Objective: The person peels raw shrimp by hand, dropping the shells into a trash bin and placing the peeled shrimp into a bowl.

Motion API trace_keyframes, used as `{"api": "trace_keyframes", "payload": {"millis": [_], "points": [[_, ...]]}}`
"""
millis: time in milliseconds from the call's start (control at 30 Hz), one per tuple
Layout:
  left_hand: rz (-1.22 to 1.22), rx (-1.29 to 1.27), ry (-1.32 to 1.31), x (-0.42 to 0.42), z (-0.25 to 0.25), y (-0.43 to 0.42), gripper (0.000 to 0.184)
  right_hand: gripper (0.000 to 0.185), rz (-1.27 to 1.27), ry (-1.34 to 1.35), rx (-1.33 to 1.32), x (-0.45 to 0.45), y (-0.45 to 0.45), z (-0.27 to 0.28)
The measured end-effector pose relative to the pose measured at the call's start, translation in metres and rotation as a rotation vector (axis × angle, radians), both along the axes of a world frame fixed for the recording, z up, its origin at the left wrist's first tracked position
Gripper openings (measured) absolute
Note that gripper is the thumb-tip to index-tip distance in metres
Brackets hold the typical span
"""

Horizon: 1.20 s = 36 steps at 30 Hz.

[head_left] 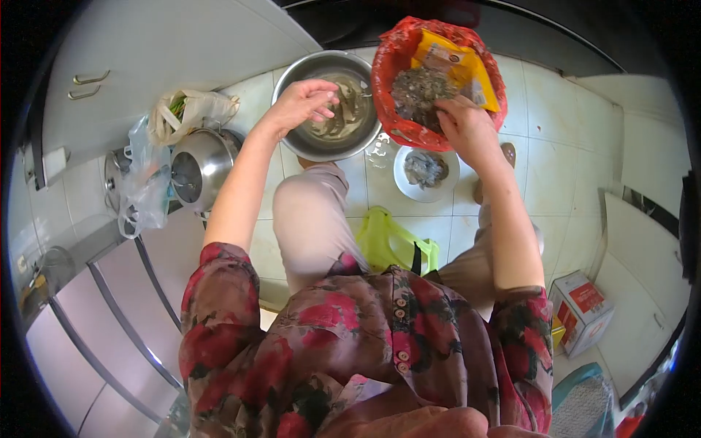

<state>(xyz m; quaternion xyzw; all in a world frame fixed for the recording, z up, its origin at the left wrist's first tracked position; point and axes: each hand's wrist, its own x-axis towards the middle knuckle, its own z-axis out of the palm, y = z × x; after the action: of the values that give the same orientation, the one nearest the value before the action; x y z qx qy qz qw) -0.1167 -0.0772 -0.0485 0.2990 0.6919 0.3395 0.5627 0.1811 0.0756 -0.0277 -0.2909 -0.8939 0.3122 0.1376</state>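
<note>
My left hand (307,106) hovers over a steel basin (282,87) on the left. Its fingers are loosely bent and apart, with nothing visible in them. Whole shrimp (342,120) lie in cloudy water in the basin. On the right, my right hand (467,125) reaches into a bin lined with a red plastic bag (387,125). Its fingers are drawn together at a dark heap of shrimp shells and scraps (422,91); anything between the fingertips is hidden. Below the bin, a white bowl (401,182) holds peeled shrimp (425,168).
A yellow packet (456,62) lies inside the red bag. Left stand a steel pot (215,157), a cloth bag with greens (191,124) and a clear plastic bag (142,182). A green plastic stool (380,241) is beneath me; a carton (580,310) sits at right.
</note>
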Motion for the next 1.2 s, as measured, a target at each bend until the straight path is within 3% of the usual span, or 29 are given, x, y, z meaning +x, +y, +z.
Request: {"api": "trace_keyframes", "payload": {"millis": [133,200,333,400,467,533,600,667,767,867,1000,1067,1133,1167,1200], "points": [[0.200,-0.133,-0.082,-0.035,-0.091,-0.030,0.037,0.016,-0.053,-0.002,-0.082,-0.007,0.004,0.000],[0.262,-0.305,0.030,-0.038,-0.135,-0.040,0.037,0.015,-0.064,0.015,-0.101,-0.010,0.005,-0.004],[0.271,-0.323,0.105,-0.033,-0.220,-0.047,0.029,0.015,-0.082,-0.072,-0.102,-0.019,0.007,0.007],[0.058,-0.070,0.531,-0.027,-0.260,-0.044,0.027,0.015,-0.067,-0.077,-0.067,-0.024,0.005,0.010],[0.017,-0.106,0.512,-0.019,-0.252,-0.017,0.026,0.016,-0.091,-0.100,-0.110,-0.029,0.004,0.010],[-0.341,-0.056,0.648,-0.010,-0.269,0.004,0.025,0.016,-0.095,-0.131,-0.129,-0.032,0.005,0.006],[-0.280,0.007,0.705,0.007,-0.289,0.017,0.029,0.016,-0.106,-0.168,-0.150,-0.031,0.003,0.001],[-0.446,-0.208,0.755,0.018,-0.271,0.039,0.029,0.015,-0.128,-0.190,-0.171,-0.031,0.005,-0.006],[-0.518,-0.205,0.877,0.018,-0.339,0.042,0.024,0.015,-0.126,-0.234,-0.159,-0.030,0.011,-0.013],[-0.556,-0.212,0.845,0.011,-0.312,0.049,0.024,0.015,-0.154,-0.256,-0.180,-0.032,0.011,-0.015],[-0.503,-0.218,0.849,-0.003,-0.313,0.022,0.030,0.015,-0.119,-0.222,-0.213,-0.039,0.008,-0.010],[-0.462,-0.168,0.786,-0.011,-0.278,0.012,0.034,0.015,-0.056,-0.245,-0.180,-0.044,0.005,-0.003],[-0.165,-0.228,0.503,-0.025,-0.266,-0.004,0.037,0.015,-0.027,-0.186,-0.159,-0.047,0.004,0.000],[0.072,-0.132,0.295,-0.030,-0.258,-0.015,0.036,0.015,-0.005,-0.137,-0.140,-0.048,0.004,0.000],[0.077,-0.126,0.311,-0.037,-0.251,-0.019,0.036,0.015,-0.001,-0.121,-0.134,-0.049,0.004,-0.001]]}}
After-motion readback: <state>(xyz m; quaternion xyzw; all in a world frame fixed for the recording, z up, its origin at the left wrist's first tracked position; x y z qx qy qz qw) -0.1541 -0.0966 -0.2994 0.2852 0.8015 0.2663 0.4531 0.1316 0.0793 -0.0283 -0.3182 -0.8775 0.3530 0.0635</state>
